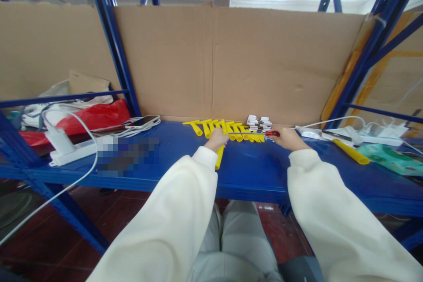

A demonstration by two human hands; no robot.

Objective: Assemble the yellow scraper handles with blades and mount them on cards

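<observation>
My left hand point(216, 139) is closed around a yellow T-shaped plastic piece point(219, 158), whose tube end points down toward the table's front edge. My right hand point(287, 139) grips the red handle of a screwdriver point(272, 133). Its thin shaft runs level to the left, and the tip is at or close to the top of the held piece; contact is too small to make out. Behind the shaft lies a row of several similar yellow T-shaped pieces point(197, 129). Small white pieces with dark parts point(259, 123) are stacked by the cardboard, just beyond the screwdriver. Small shiny bits point(270, 140) lie beside my right hand.
A blue metal shelf point(251, 180) serves as the worktop, with a cardboard wall point(264, 61) behind it. To the left are a power strip point(76, 152), a phone point(145, 121) and a red bag point(99, 114). A yellow tube point(352, 152) and a green patterned packet point(390, 158) lie right.
</observation>
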